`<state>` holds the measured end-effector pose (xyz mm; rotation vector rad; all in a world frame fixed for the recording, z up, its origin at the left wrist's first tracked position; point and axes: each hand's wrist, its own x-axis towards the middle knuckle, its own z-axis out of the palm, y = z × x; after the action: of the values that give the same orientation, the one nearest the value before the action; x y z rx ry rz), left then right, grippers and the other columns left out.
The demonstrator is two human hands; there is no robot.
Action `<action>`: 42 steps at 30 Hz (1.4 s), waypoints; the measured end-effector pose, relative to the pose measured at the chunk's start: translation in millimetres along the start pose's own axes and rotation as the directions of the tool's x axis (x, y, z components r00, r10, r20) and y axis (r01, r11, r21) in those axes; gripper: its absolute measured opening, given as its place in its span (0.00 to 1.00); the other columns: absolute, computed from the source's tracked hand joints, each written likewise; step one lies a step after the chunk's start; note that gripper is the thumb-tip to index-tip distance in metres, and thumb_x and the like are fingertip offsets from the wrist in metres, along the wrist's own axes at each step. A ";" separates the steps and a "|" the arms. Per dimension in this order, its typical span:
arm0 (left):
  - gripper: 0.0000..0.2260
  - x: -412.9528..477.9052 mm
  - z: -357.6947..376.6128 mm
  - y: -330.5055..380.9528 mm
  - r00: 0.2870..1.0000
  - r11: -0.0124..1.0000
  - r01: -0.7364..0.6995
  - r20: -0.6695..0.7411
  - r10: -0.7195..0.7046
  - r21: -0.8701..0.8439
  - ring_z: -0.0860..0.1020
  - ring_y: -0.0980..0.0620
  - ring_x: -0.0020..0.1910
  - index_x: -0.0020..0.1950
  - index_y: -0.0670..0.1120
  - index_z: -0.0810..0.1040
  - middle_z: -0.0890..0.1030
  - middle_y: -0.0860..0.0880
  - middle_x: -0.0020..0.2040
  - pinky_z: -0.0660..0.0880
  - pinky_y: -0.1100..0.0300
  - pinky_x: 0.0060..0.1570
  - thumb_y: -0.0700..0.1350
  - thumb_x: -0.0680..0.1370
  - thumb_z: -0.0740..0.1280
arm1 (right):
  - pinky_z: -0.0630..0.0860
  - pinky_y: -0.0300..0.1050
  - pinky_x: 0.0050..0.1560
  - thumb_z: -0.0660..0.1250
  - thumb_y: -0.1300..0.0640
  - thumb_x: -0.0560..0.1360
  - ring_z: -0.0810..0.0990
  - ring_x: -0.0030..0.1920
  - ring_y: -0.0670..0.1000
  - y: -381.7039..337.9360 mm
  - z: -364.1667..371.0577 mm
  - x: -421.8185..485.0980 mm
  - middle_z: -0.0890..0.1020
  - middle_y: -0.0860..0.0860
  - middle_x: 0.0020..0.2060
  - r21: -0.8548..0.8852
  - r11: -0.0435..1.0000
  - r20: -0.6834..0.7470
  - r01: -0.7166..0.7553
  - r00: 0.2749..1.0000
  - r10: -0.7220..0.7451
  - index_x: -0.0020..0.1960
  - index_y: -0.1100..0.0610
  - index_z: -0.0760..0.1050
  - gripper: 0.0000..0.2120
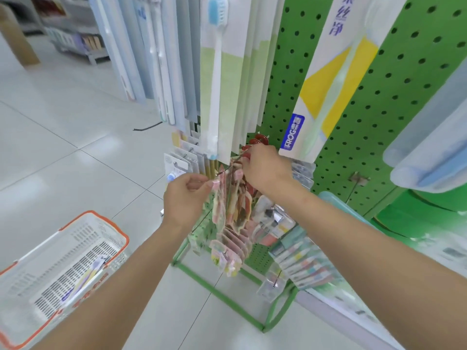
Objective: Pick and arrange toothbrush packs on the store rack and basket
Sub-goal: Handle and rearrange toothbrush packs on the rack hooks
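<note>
As the left hand (185, 198) pinches a pink toothbrush pack (219, 200), the right hand (264, 169) grips red packs (260, 139) aside. This likely frees the hook (222, 173)

left hand (185, 198): fingers pinching | right hand (265, 168): higher, fingers curled | both arms outstretched

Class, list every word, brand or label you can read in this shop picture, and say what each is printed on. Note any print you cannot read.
"FROG": blue label on the white-and-yellow toothbrush pack; the characters beside it are blurred.
"丝净": blue characters at that pack's top, one above cut off.
Small hanging packs and the pack in the basket; basket: print too blurred to read.
</note>
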<state>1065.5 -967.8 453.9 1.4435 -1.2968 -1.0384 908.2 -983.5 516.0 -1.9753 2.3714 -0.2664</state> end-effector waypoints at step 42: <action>0.03 2.2 11.8 -3.4 0.979 0.967 -0.203 -0.031 0.200 -0.154 0.76 0.57 0.35 0.44 0.47 0.82 0.81 0.50 0.37 0.74 0.71 0.38 0.41 0.74 0.74 | 0.76 0.49 0.44 0.58 0.64 0.79 0.76 0.48 0.58 36.4 14.6 18.3 0.76 0.57 0.50 0.263 0.955 -0.181 0.137 0.979 -0.090 0.59 0.58 0.70 0.09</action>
<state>1055.1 -971.0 447.8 1.1731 -1.2916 -0.9690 871.4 -996.7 497.2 -2.0269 2.1656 -0.7511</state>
